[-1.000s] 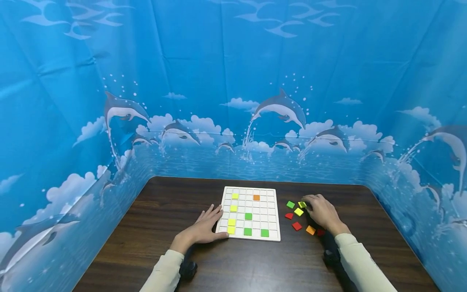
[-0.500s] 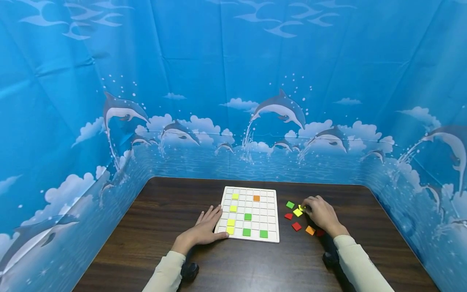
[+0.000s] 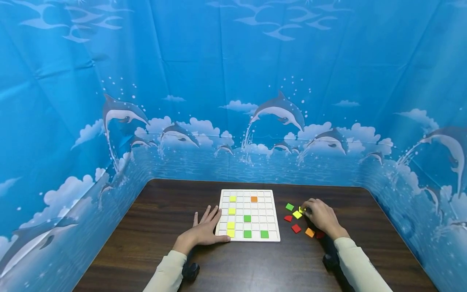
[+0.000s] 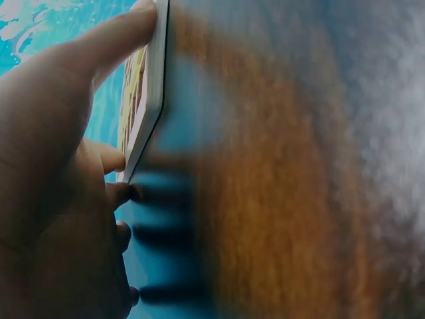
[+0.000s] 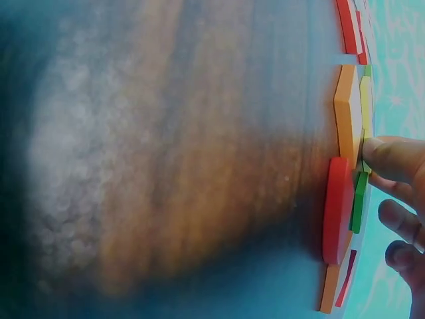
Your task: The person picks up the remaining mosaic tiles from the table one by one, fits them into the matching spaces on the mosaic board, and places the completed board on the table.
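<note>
A white gridded board (image 3: pixel 262 212) lies on the table with yellow, green and orange square tiles in some cells. Along its left edge rests my left hand (image 3: pixel 202 233), fingers spread and thumb at the near left corner. In the left wrist view, thumb and fingertips touch the board's edge (image 4: pixel 154 80). To the right of the board, my right hand (image 3: pixel 322 217) pinches a yellow tile (image 3: pixel 300 209) between thumb and finger, the tile partly hidden by them. Just beside it lies another yellow tile (image 3: pixel 297 214). The right wrist view shows the thumb (image 5: pixel 382 154) against the yellow piece.
Loose tiles surround the right hand: a green one (image 3: pixel 290 207), red ones (image 3: pixel 296 228) and an orange one (image 3: pixel 309 232). A darker red tile (image 3: pixel 320 235) sits partly under the right wrist. A blue dolphin-print curtain (image 3: pixel 226 101) encloses the dark wooden table (image 3: pixel 240 267).
The right fingers have closed in on the yellow tile, which now shows less. The left hand stays at the board's edge, its fingers slightly more spread. The head view has shifted a little.
</note>
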{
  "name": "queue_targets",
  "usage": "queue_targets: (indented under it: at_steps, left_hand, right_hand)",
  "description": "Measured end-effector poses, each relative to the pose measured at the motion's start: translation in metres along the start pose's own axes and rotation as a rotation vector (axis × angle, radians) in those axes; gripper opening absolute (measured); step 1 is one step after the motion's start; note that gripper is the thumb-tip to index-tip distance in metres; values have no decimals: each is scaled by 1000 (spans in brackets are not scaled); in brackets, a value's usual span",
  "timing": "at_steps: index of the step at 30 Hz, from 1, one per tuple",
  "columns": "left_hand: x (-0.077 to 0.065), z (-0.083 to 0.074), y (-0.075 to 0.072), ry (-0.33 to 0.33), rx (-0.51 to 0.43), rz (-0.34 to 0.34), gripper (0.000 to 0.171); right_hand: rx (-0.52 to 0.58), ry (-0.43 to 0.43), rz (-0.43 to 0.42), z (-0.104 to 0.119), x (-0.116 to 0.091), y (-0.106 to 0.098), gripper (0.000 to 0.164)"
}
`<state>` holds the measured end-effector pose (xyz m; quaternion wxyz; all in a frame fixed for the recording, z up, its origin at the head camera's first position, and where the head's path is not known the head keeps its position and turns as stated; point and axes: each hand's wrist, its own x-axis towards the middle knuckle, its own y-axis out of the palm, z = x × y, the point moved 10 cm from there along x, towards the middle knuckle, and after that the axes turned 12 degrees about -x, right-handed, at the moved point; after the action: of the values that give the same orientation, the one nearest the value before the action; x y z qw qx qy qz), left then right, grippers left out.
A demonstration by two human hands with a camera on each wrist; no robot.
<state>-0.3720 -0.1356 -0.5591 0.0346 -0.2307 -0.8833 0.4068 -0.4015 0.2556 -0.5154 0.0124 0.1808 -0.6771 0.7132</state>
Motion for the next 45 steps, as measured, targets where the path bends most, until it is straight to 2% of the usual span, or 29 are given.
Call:
queue_targets:
  at_steps: [3, 15, 18, 23, 29, 38, 45]
  left_hand:
    - [1, 4, 1, -13, 18, 7, 120]
    - [-2, -2, -5, -82, 73, 30, 118]
    - [2, 4, -3, -95, 85, 28, 119]
    - [6, 13, 1, -78, 71, 24, 124]
    - [3, 7, -1, -51, 61, 42, 124]
    - [4, 4, -4, -79, 67, 56, 124]
    - [11, 18, 3, -52, 77, 40, 125]
  right_hand:
    - [5, 5, 10, 1, -1, 0, 11]
    - [45, 33, 48, -3, 1, 4, 12]
    - [57, 39, 54, -4, 1, 5, 13]
    - [67, 45, 38, -5, 0, 3, 14]
    - [88, 48, 17, -2, 1, -3, 15]
    - [106, 39, -26, 13, 8, -15, 16]
    - [121, 35, -35, 27, 14, -20, 16]
